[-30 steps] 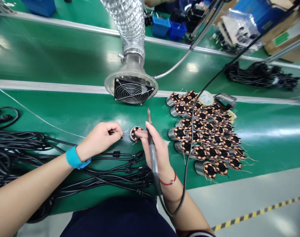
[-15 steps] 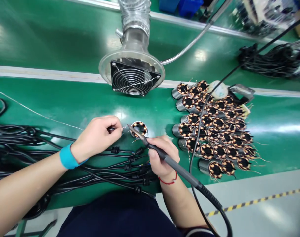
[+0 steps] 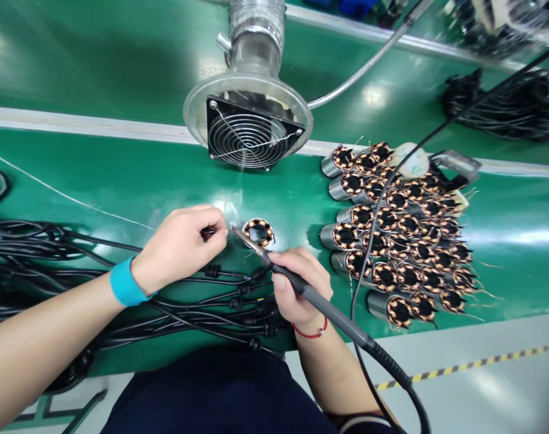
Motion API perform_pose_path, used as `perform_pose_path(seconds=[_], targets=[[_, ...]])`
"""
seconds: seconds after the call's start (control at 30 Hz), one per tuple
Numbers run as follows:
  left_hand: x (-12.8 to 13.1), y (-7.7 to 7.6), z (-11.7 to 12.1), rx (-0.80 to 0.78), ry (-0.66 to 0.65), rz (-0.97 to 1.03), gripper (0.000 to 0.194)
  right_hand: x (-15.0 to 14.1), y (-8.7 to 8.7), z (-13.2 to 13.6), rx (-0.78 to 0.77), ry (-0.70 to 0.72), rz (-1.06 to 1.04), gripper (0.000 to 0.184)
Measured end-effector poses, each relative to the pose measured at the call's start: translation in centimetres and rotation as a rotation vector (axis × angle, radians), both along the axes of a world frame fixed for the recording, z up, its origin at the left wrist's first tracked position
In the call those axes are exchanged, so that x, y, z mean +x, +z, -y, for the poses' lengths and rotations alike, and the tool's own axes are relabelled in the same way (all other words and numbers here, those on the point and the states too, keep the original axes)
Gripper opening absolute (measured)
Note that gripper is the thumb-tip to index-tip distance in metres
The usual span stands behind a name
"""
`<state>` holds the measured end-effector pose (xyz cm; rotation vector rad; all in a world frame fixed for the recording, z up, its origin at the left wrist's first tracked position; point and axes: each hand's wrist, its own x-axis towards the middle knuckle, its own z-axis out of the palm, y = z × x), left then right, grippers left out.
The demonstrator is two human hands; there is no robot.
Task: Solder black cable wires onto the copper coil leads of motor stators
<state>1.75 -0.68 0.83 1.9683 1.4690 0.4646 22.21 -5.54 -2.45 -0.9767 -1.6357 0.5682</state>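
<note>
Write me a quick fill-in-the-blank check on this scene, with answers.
The soldering iron is in the person's ____ hand. The thin bracelet is coloured ____. In the picture, the black cables lie to the ____ of the grouped wound cores. The floor tape is striped black and ____.

Missing words: right; red; left; yellow.

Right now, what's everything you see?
Soldering iron: one, grey, right hand
Lone coil: one, copper, centre
Other coils: many, copper, right
Fan: one, black, top
Hose: one, silver, above fan
Thin wire: one, pale, left
Cables: many, black, left, back right
Table: one, green, middle
Round thing: one, white, among coils
Floor stripe: one, yellow-black, right
Wristband: one, blue, left wrist
Bracelet: one, red, right wrist
Shirt: one, navy, bottom
Left hand: one, pinching wire
Right hand: one, around iron
</note>
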Motion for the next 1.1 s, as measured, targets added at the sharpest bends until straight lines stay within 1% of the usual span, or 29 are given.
perform_pose_path(seconds=[0.37, 0.5, 0.63, 0.73, 0.9, 1.1], targets=[[0.06, 0.00, 0.03, 0.049, -0.007, 0.011, 0.016, -0.04, 0.08, -0.01, 0.004, -0.009, 0.008, 0.021], [0.11, 0.04, 0.02, 0.047, -0.006, -0.014, 0.016, -0.07, 0.02, 0.13, 0.046, -0.034, 0.004, 0.021], [0.11, 0.05, -0.03, 0.047, -0.009, -0.021, 0.015, -0.08, 0.02, 0.15, 0.026, -0.013, 0.035, 0.021], [0.15, 0.06, -0.08, 0.044, -0.008, -0.021, 0.015, -0.01, -0.12, 0.17, 0.032, -0.007, 0.017, 0.022], [0.15, 0.08, -0.07, 0.043, -0.010, -0.018, 0.015, 0.10, -0.41, 0.15, 0.048, -0.038, -0.016, 0.026], [0.10, 0.12, 0.03, 0.034, -0.005, -0.017, 0.014, 0.05, -0.25, -0.02, 0.051, -0.058, 0.011, 0.025]])
